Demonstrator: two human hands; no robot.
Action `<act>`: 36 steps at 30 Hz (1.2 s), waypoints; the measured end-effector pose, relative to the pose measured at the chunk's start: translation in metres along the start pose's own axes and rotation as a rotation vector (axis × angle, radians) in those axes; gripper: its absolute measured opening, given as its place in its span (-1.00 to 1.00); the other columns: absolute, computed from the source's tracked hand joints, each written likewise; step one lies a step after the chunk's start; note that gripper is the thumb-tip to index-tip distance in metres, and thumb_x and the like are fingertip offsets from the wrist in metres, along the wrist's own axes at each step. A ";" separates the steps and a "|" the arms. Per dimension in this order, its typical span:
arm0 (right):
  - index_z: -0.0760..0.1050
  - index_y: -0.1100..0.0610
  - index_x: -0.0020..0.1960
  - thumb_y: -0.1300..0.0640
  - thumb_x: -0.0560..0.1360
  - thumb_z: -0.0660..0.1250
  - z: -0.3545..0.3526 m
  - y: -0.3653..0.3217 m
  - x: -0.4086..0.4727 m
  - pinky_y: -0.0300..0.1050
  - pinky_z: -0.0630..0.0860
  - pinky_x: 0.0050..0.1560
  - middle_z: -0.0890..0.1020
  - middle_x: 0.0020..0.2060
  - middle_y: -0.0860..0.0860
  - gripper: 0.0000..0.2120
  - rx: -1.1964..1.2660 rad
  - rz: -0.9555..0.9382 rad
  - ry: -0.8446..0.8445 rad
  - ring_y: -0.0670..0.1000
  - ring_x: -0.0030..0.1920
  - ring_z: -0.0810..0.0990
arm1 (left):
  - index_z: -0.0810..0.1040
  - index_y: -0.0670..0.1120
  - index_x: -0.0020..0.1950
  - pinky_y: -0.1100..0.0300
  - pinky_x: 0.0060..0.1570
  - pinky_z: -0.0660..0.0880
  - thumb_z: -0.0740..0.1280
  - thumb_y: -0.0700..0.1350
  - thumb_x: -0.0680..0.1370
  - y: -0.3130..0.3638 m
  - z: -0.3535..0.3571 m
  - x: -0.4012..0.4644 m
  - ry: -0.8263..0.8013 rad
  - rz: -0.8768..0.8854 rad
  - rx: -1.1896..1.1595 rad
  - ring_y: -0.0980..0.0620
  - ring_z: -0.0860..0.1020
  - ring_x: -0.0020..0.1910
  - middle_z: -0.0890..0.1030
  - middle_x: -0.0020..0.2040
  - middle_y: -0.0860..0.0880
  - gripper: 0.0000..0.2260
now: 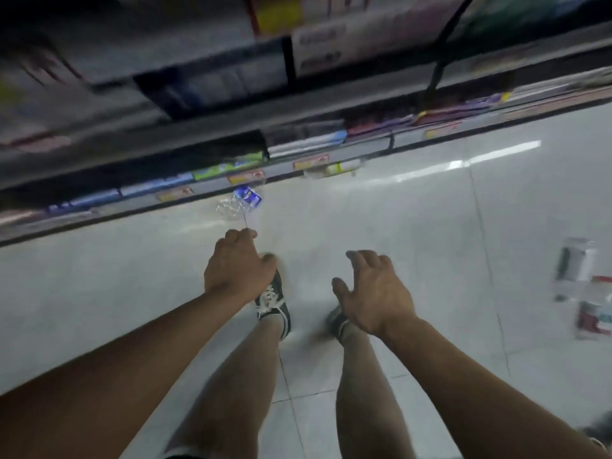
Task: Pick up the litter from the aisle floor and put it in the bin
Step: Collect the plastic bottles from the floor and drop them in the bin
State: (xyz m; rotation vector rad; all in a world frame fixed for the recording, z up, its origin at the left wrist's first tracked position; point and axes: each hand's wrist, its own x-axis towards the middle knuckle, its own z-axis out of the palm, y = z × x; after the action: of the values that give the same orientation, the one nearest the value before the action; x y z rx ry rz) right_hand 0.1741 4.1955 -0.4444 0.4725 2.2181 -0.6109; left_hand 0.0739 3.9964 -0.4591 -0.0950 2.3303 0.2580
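A crushed clear plastic bottle with a blue label [239, 202] lies on the white tiled floor just in front of the shelf base. A second clear bottle with a yellow-green label [331, 169] lies further right against the shelf. Two more pieces of clear packaging [574, 271] [594, 309] lie at the right edge. My left hand [236, 265] hangs above the floor a short way before the blue-label bottle, fingers loosely curled, holding nothing. My right hand [374, 293] hovers with fingers spread and empty. No bin is in view.
A long shop shelf [231, 127] full of packaged goods runs across the top of the view, blurred. My legs and dark sneakers [273, 304] stand on the tiles below my hands. White tiled floor [430, 226] stretches to the right.
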 end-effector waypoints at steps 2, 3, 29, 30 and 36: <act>0.17 0.08 0.57 -0.14 0.61 0.16 0.026 0.019 0.051 0.00 0.32 0.42 0.28 0.51 0.01 -0.40 -0.044 -0.039 -0.005 0.08 0.48 0.20 | 0.33 -0.02 0.51 -0.03 0.31 0.41 0.30 0.04 0.54 -0.007 0.042 0.041 -0.002 -0.047 -0.001 -0.10 0.32 0.42 0.35 0.45 -0.06 -0.46; 0.17 0.09 0.57 -0.14 0.60 0.17 0.040 0.028 0.076 0.00 0.31 0.43 0.27 0.52 0.01 -0.39 -0.058 -0.055 -0.007 0.09 0.49 0.19 | 0.30 -0.02 0.53 -0.04 0.32 0.40 0.31 0.05 0.53 -0.012 0.062 0.063 0.003 -0.076 0.001 -0.10 0.30 0.43 0.33 0.46 -0.06 -0.43; 0.25 0.15 0.38 0.25 0.26 0.48 0.153 0.090 0.449 0.18 0.39 0.35 0.34 0.21 0.24 -0.25 -0.561 -0.185 0.539 0.30 0.22 0.37 | 0.31 -0.16 0.44 -0.15 0.16 0.47 0.52 -0.05 0.39 -0.106 0.252 0.371 0.390 0.061 0.281 -0.27 0.49 0.18 0.47 0.24 -0.27 -0.31; 0.23 0.15 0.41 0.22 0.26 0.51 0.154 0.092 0.446 0.16 0.43 0.31 0.36 0.22 0.25 -0.21 -0.545 -0.175 0.492 0.29 0.22 0.38 | 0.32 -0.16 0.43 -0.13 0.13 0.48 0.52 -0.04 0.39 -0.103 0.251 0.365 0.374 0.067 0.271 -0.25 0.49 0.17 0.47 0.23 -0.26 -0.32; 0.24 0.14 0.36 0.08 0.40 0.46 0.174 0.110 0.394 0.01 0.39 -0.16 0.43 0.13 0.15 -0.37 -0.362 -0.122 0.337 0.20 0.09 0.47 | 0.26 -0.08 0.42 -0.07 0.14 0.58 0.58 0.06 0.37 -0.084 0.239 0.314 0.278 0.005 0.141 -0.17 0.54 0.16 0.44 0.26 -0.17 -0.24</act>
State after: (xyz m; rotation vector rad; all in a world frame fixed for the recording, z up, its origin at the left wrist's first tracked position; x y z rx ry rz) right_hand 0.0821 4.2414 -0.8770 0.2665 2.6215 -0.1866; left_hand 0.0346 3.9688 -0.8599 -0.0579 2.6174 0.0853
